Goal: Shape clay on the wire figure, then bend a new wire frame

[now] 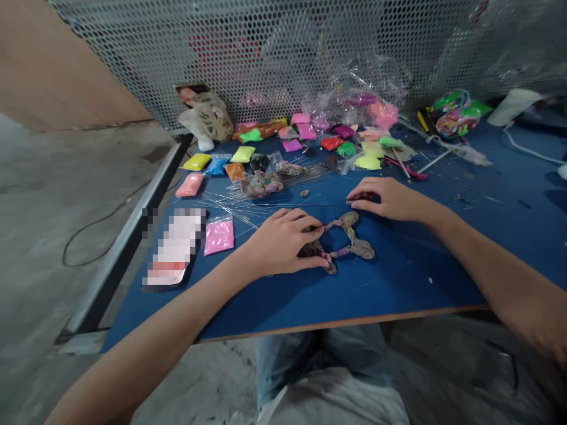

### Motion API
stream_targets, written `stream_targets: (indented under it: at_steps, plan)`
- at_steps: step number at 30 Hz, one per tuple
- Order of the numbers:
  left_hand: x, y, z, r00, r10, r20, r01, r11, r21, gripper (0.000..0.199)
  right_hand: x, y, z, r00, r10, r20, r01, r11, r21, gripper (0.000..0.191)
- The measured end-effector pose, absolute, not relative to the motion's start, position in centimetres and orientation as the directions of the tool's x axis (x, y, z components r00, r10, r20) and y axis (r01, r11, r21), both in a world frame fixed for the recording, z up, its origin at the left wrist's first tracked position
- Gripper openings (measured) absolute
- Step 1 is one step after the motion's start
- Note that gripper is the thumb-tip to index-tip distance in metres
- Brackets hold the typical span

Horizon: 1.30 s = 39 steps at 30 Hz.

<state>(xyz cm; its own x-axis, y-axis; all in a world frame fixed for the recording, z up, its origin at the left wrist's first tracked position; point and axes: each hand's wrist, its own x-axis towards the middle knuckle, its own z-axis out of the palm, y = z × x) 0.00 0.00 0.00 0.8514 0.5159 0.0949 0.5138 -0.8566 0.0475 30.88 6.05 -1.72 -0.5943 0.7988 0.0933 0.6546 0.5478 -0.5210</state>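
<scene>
A ring-shaped clay piece (349, 233) with greyish lobes and pink-purple twisted links lies flat on the blue table (274, 301). My left hand (286, 242) rests over its left end, fingers and thumb closed around that part, which is mostly hidden. Just beyond the ring's upper right, my right hand (383, 198) has its fingertips and thumb near the end of a thin wire (321, 205); what lies between them is too small to tell. Behind my left hand are mixed-colour clay lumps (261, 184) and a fan of thin wires (230, 203).
Coloured clay packets (243, 154) line the table's back, before a perforated metal panel (283, 59). A pink packet (219, 235) and a pixelated phone-like object (177, 245) lie at left. Sticks, yellow-handled pliers (424, 121) and a white cord (531, 152) are at right.
</scene>
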Motion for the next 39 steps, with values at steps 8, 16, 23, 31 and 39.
stream_targets:
  at_steps: [8, 16, 23, 31, 39]
  plan:
    - [-0.4, 0.4, -0.5, 0.829, 0.536, 0.162, 0.522, -0.844, 0.124, 0.060, 30.9, 5.8, -1.5, -0.660, 0.749, 0.065, 0.634, 0.601, -0.487, 0.034]
    - [0.2, 0.9, -0.9, 0.847, 0.516, 0.123, 0.501, -0.855, 0.138, 0.070, 29.6, 4.7, -1.8, -0.536, 0.827, 0.170, 0.657, 0.535, -0.532, 0.030]
    - [0.3, 1.0, -1.0, 0.850, 0.507, 0.143, 0.485, -0.859, 0.163, 0.068, 29.0, 4.3, -0.6, -0.568, 0.772, 0.284, 0.640, 0.632, -0.438, 0.032]
    - [-0.3, 1.3, -1.5, 0.825, 0.552, 0.123, 0.526, -0.829, 0.192, 0.065, 30.4, 5.6, -1.6, -0.513, 0.782, 0.355, 0.683, 0.622, -0.383, 0.025]
    - [-0.7, 1.8, -2.2, 0.813, 0.571, 0.117, 0.537, -0.812, 0.228, 0.071, 30.3, 5.4, -1.7, -0.402, 0.803, 0.439, 0.644, 0.589, -0.488, 0.020]
